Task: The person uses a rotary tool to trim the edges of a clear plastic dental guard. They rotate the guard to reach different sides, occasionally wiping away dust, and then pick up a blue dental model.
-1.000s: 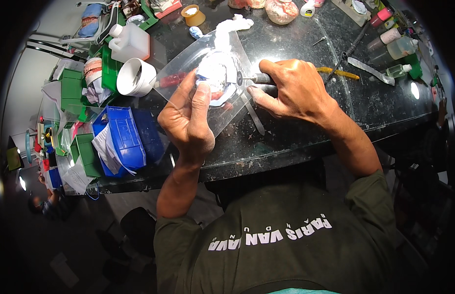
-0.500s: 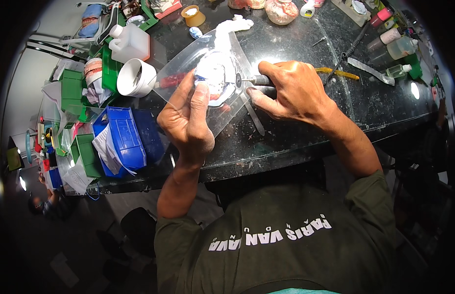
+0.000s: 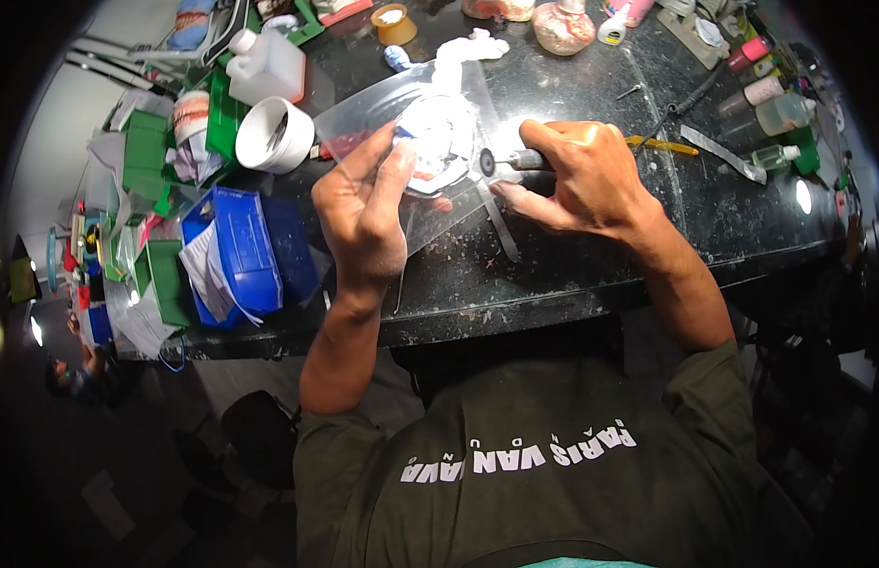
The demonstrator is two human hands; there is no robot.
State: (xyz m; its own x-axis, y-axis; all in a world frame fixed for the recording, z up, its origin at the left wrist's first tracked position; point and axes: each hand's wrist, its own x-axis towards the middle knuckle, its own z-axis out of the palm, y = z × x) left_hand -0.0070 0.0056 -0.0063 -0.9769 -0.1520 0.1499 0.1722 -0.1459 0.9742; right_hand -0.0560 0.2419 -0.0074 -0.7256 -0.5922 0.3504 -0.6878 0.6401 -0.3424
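My left hand (image 3: 364,213) grips a square clear plastic sheet (image 3: 359,106) together with a pale dental model (image 3: 439,147), thumb on top and fingers beneath. The sheet seems moulded around the model, though glare washes out much of it. Closed around a rotary handpiece (image 3: 528,159), my right hand (image 3: 591,180) points the tool leftward. At its tip, a small dark disc (image 3: 488,162) sits over the sheet just right of the model, with a narrow gap between them. Whether the disc touches the plastic, I cannot tell.
Left of my hands stand a white tub (image 3: 275,137), a jug (image 3: 267,66) and a blue bin (image 3: 233,256) with papers. A metal strip (image 3: 498,222) lies below the handpiece. Yellow tool (image 3: 663,145) and bottles (image 3: 782,115) are at right; an orange cup (image 3: 394,26) stands behind.
The disc has drawn a little to the right, away from the model's edge. My left hand keeps its hold, with the model tilted slightly differently. The whole view has shifted a little.
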